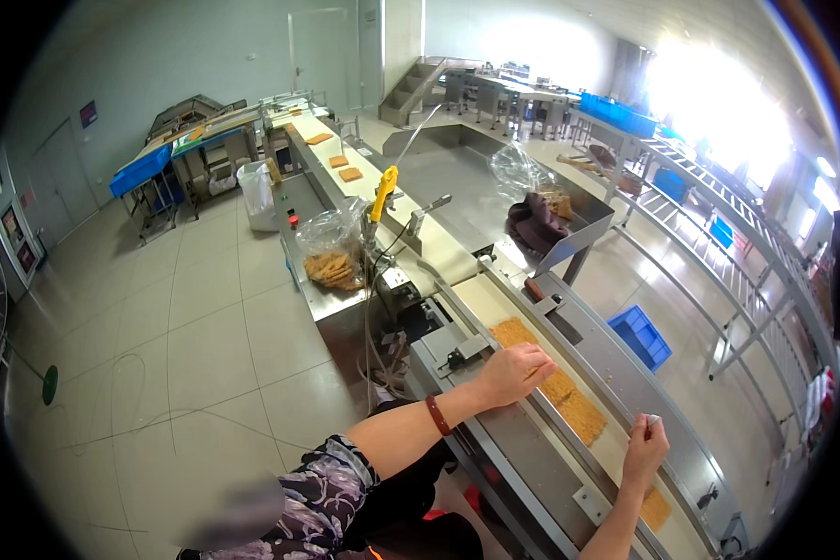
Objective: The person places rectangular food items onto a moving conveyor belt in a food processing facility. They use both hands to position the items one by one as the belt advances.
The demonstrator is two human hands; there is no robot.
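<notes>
My left hand (516,374) is over the near rail of a narrow conveyor belt (476,292), its fingers curled above a row of square golden-brown biscuits. The palm side is hidden, so I cannot tell if it grips one. One biscuit (512,332) shows beyond that hand, and another biscuit (582,417) lies between my two hands. My right hand (648,448) is at the far rail with thumb and fingers drawn together. Something small and pale shows at its fingertips, too small to name. Another biscuit (655,509) is partly covered by my right wrist.
Farther up, a wider white belt (448,241) carries biscuits (350,173). A plastic bag of biscuits (332,269) sits left of it, near a yellow-handled tool (385,192). A steel tray table (441,168) holds a dark cloth item (535,224). On the floor lies a blue crate (640,337).
</notes>
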